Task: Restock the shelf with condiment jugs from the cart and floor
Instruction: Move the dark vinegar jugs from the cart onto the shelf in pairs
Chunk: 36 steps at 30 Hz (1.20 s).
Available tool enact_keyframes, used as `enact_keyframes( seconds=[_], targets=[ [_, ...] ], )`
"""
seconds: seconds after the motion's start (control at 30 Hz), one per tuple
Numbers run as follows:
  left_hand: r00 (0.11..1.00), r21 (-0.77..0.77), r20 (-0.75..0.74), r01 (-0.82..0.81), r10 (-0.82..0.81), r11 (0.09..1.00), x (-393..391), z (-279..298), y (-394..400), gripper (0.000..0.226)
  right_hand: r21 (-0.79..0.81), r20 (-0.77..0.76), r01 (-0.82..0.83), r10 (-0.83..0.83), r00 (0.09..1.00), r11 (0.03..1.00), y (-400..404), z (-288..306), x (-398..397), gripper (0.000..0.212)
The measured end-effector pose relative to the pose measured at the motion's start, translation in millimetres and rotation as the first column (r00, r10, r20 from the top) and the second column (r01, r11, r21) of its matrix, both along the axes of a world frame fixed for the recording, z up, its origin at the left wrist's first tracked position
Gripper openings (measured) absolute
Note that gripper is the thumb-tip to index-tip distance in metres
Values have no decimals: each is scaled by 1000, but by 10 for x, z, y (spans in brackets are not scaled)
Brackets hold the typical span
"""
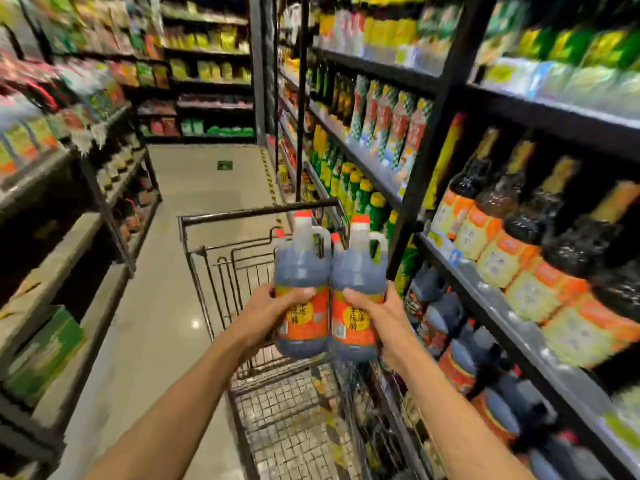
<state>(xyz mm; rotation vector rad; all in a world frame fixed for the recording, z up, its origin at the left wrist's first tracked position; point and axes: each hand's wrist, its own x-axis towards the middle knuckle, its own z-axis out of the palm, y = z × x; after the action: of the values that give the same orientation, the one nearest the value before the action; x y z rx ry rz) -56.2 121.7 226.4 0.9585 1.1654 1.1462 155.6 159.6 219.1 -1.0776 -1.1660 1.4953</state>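
Note:
I hold two dark condiment jugs with red caps and orange labels upright, side by side, above the wire cart [221,216]. My left hand [273,306] grips the left jug [302,268] round its label. My right hand [375,306] grips the right jug [358,268] the same way. Behind them, two more red caps [280,233] show over the cart. On the right, the low shelf [498,306] carries similar dark jugs [460,358] beneath it.
Stocked shelving runs along the right, with tall dark bottles [485,188] and green bottles [353,188]. Another shelf unit [69,244] lines the left side, with a green box [45,351] low down. The aisle floor [194,188] stretches ahead past the cart.

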Motion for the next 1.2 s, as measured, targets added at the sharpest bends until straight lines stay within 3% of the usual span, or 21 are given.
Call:
enact_keyframes(
  seconds=[0.1, 0.23, 0.37, 0.47, 0.57, 0.67, 0.73, 0.8, 1.2],
  targets=[
    [998, 34, 48, 25, -27, 999, 47, 311, -262, 50, 27, 5, 32, -32, 999, 999, -361, 328, 56, 83],
    [991, 108, 73, 107, -115, 988, 184, 577, -678, 46, 88, -4, 116, -116, 993, 989, -932, 609, 175, 60],
    [983, 172, 21, 177, -183, 969, 240, 684, -1072, 60, 101, -34, 219, -216, 976, 971, -1576, 755, 282, 84],
    [967, 200, 7, 250, -256, 947, 325, 738, -1368, 66, 130, -74, 292, -285, 956, 947, -2082, 830, 408, 72],
    [940, 236, -37, 337, -338, 911, 518, 815, -1677, 57, 143, -106, 395, -383, 918, 907, -2599, 885, 561, 75],
    [901, 241, -53, 430, -430, 870, 767, 833, -1953, 74, 151, -112, 481, -469, 876, 864, -3156, 950, 728, 73],
    [870, 219, -49, 489, -491, 844, 982, 833, -2127, 94, 161, -95, 543, -535, 840, 824, -3539, 995, 848, 66],
    [829, 206, -47, 554, -558, 806, 1231, 840, -2298, 100, 154, -78, 611, -607, 791, 777, -3910, 1013, 988, 66],
    [481, 167, -3, 865, -877, 474, 2803, 921, -3476, 58, 151, 6, 895, -905, 424, 420, -5714, 1117, 1788, 71]
  ],
)
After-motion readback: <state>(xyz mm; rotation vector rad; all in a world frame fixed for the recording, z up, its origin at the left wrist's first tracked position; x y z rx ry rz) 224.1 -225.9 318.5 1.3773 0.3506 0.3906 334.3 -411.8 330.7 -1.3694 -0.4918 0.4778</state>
